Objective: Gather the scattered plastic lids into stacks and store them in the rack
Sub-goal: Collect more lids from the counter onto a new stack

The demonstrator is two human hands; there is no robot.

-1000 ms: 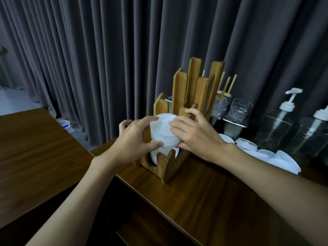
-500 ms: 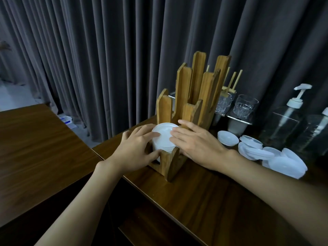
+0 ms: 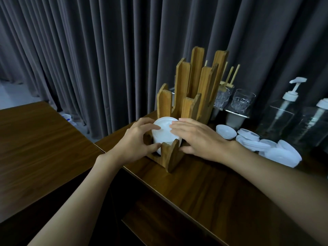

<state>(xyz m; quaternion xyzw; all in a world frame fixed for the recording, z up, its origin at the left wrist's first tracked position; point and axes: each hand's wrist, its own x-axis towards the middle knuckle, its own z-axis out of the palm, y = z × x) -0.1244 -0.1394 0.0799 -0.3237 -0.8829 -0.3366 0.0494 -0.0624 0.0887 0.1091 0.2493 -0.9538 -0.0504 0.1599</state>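
A person's two bare hands meet at a wooden rack (image 3: 193,96) standing near the edge of a dark wooden table (image 3: 204,189). A stack of white plastic lids (image 3: 165,134) sits in the rack's front, lowest compartment. The left hand (image 3: 136,141) wraps the stack's left side, thumb low against it and fingers laid on the top lid, so its grip is clamped on the stack. The right hand (image 3: 198,137) lies flat, fingers spread across the top lid, thumb beside the rack's base, grip apart. To the right, loose lids (image 3: 266,148) lie scattered on the table, near two pump bottles (image 3: 280,112) and two drinking glasses (image 3: 241,102). Grey curtains (image 3: 106,50) hang behind.
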